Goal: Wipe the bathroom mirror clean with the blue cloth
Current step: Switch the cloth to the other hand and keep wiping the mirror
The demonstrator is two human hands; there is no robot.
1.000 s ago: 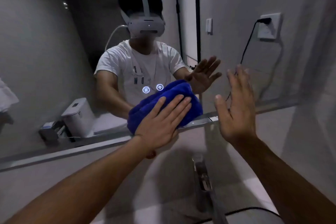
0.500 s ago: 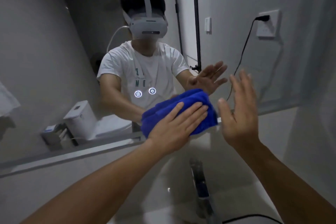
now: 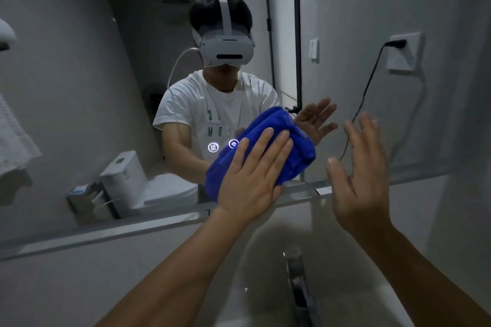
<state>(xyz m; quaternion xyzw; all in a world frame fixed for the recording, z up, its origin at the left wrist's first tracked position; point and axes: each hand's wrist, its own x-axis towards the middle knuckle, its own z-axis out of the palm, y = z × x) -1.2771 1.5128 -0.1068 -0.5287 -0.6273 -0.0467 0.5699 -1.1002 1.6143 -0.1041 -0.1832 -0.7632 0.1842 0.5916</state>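
Blue cloth (image 3: 292,141) sits bunched against the mirror (image 3: 79,87) near its lower edge, under the left hand (image 3: 252,175), whose straight fingers press it flat. At three o'clock of it the right hand (image 3: 361,175) hangs spread, holding nothing. The palm hides the cloth's lower part; the tap (image 3: 297,279) at six o'clock is blurred.

Seemingly a bathroom: mirror (image 3: 79,87), toilet (image 3: 125,175), faucet (image 3: 297,281).
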